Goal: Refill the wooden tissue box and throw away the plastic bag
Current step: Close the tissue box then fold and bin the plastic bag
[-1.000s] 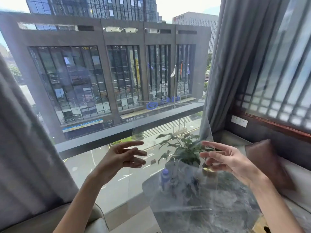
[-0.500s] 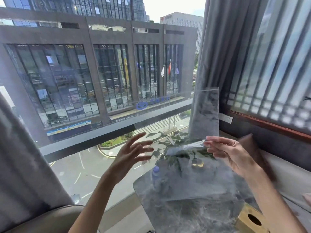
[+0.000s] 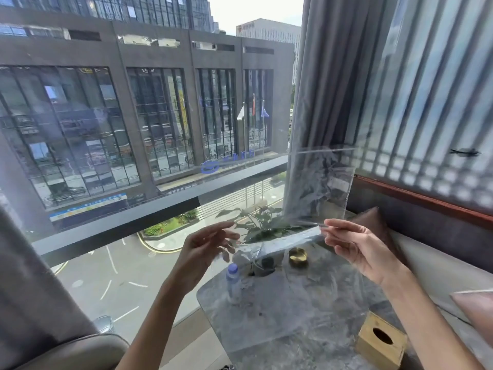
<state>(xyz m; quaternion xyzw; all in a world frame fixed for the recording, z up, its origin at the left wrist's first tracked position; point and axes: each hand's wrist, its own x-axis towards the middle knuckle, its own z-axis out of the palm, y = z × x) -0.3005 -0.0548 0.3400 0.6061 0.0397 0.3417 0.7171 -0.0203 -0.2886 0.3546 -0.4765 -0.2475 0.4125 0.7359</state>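
A clear plastic bag (image 3: 317, 188) hangs in the air in front of me, folded so one part stands up and another drapes down over the table. My right hand (image 3: 354, 244) pinches it at the fold with thumb and fingers. My left hand (image 3: 205, 247) is at the bag's left edge with fingers spread; whether it grips the film I cannot tell. The wooden tissue box (image 3: 381, 340), a light cube with an oval hole on top, sits on the marble table (image 3: 266, 311) at the lower right, below my right forearm.
On the table stand a plastic water bottle (image 3: 232, 281), a potted plant (image 3: 261, 231) and a small brass object (image 3: 298, 257). A cushioned bench with pillows (image 3: 373, 225) runs along the right. A grey armchair (image 3: 80, 351) is at lower left; curtains (image 3: 320, 76) frame the window.
The bag has been raised and folded, its upper part now standing above my right hand. My view has shifted down and right, bringing the wooden tissue box into sight.
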